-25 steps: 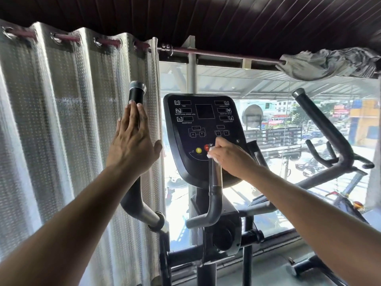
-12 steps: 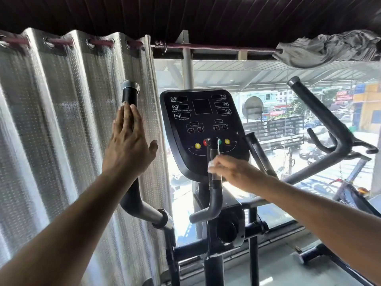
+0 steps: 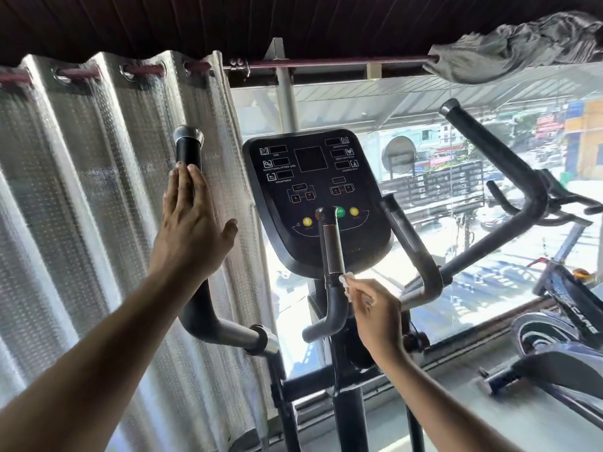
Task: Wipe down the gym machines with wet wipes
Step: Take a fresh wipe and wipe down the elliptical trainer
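Below the console (image 3: 318, 197), the right hand (image 3: 375, 311) pinches a white wipe (image 3: 346, 279) against the inner handle (image 3: 332, 252). Left hand (image 3: 187, 230), fingers straight, rests flat on the outer handlebar (image 3: 188, 148).

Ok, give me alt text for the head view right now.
A right hand pinches a white wet wipe against the elliptical's short inner handle, below the console. The left hand rests with straight fingers on the tall left handlebar, beside a silver curtain.
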Action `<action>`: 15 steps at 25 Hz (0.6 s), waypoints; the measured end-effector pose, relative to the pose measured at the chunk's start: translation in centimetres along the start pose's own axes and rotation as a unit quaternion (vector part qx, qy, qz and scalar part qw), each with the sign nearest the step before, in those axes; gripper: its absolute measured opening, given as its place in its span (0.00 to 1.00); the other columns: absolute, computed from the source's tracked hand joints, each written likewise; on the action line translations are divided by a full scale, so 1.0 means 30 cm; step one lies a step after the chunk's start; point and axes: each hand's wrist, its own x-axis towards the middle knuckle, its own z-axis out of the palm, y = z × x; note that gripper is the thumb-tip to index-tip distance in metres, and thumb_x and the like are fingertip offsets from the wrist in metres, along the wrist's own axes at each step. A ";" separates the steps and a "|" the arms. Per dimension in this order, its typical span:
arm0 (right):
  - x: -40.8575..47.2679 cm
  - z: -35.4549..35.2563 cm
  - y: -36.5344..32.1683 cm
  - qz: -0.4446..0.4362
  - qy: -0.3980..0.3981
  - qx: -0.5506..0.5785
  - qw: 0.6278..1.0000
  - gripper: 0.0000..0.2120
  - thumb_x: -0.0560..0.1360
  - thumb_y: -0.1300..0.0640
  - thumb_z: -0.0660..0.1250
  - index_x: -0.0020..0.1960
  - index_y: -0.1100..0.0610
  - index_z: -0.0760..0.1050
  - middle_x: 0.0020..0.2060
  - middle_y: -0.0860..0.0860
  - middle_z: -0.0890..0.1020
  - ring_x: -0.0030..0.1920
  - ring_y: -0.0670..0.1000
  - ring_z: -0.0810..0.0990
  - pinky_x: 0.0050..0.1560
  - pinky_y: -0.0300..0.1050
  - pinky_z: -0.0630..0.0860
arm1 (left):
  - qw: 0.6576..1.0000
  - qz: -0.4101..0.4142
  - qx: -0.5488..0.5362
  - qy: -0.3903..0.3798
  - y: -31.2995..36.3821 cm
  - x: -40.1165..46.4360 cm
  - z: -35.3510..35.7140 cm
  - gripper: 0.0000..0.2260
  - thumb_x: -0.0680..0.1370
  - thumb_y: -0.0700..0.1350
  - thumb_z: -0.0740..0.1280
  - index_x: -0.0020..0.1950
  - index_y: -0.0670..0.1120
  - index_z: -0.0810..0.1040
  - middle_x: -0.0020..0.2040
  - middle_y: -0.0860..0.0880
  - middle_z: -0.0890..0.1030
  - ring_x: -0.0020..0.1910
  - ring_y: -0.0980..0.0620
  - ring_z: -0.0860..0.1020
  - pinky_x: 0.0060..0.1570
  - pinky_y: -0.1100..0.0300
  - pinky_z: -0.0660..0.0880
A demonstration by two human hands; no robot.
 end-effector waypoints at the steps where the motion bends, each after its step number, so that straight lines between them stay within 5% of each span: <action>1: 0.015 0.007 -0.002 0.036 0.005 0.007 0.999 0.11 0.78 0.64 0.71 0.60 0.58 0.82 0.51 0.47 0.86 0.49 0.37 0.83 0.50 0.28 0.79 | 1.000 -0.003 -0.017 0.002 0.001 0.001 -0.003 0.41 0.81 0.45 0.67 0.84 0.39 0.43 0.85 0.40 0.45 0.84 0.45 0.43 0.82 0.47 0.50; 5: 0.294 0.099 -0.020 0.163 -0.016 0.135 0.977 0.08 0.80 0.57 0.70 0.57 0.55 0.85 0.46 0.43 0.86 0.44 0.37 0.84 0.46 0.32 0.78 | 0.999 -0.013 -0.041 0.006 0.010 -0.004 -0.014 0.38 0.81 0.39 0.65 0.84 0.40 0.45 0.85 0.42 0.47 0.84 0.46 0.45 0.81 0.46 0.55; 8: 0.492 0.157 -0.033 0.344 -0.078 0.309 0.883 0.19 0.78 0.45 0.67 0.54 0.61 0.84 0.48 0.59 0.87 0.49 0.59 0.87 0.56 0.57 0.82 | 1.000 -0.010 -0.020 0.006 0.010 -0.008 -0.009 0.42 0.80 0.47 0.69 0.84 0.40 0.44 0.85 0.42 0.45 0.84 0.47 0.44 0.80 0.49 0.53; 9: 0.497 0.167 -0.037 0.383 -0.103 0.364 0.843 0.22 0.78 0.44 0.65 0.55 0.62 0.83 0.49 0.61 0.87 0.50 0.62 0.86 0.57 0.58 0.82 | 1.000 -0.007 -0.012 0.006 0.008 -0.012 -0.007 0.43 0.80 0.48 0.69 0.84 0.40 0.43 0.85 0.42 0.45 0.84 0.47 0.44 0.79 0.50 0.52; 12: 0.416 0.148 -0.062 0.368 -0.199 0.430 0.800 0.27 0.82 0.44 0.54 0.48 0.65 0.79 0.39 0.62 0.81 0.37 0.61 0.80 0.39 0.48 0.80 | 1.000 -0.002 -0.002 0.008 0.001 -0.013 -0.006 0.44 0.80 0.50 0.69 0.84 0.40 0.43 0.85 0.42 0.44 0.84 0.47 0.43 0.80 0.49 0.52; 15: 0.298 0.098 -0.025 0.325 -0.287 0.469 0.770 0.26 0.79 0.43 0.51 0.46 0.64 0.75 0.37 0.63 0.75 0.37 0.60 0.74 0.40 0.51 0.75 | 1.000 -0.003 0.004 0.002 -0.001 -0.020 -0.008 0.43 0.81 0.51 0.68 0.84 0.40 0.42 0.85 0.42 0.44 0.84 0.47 0.43 0.79 0.48 0.55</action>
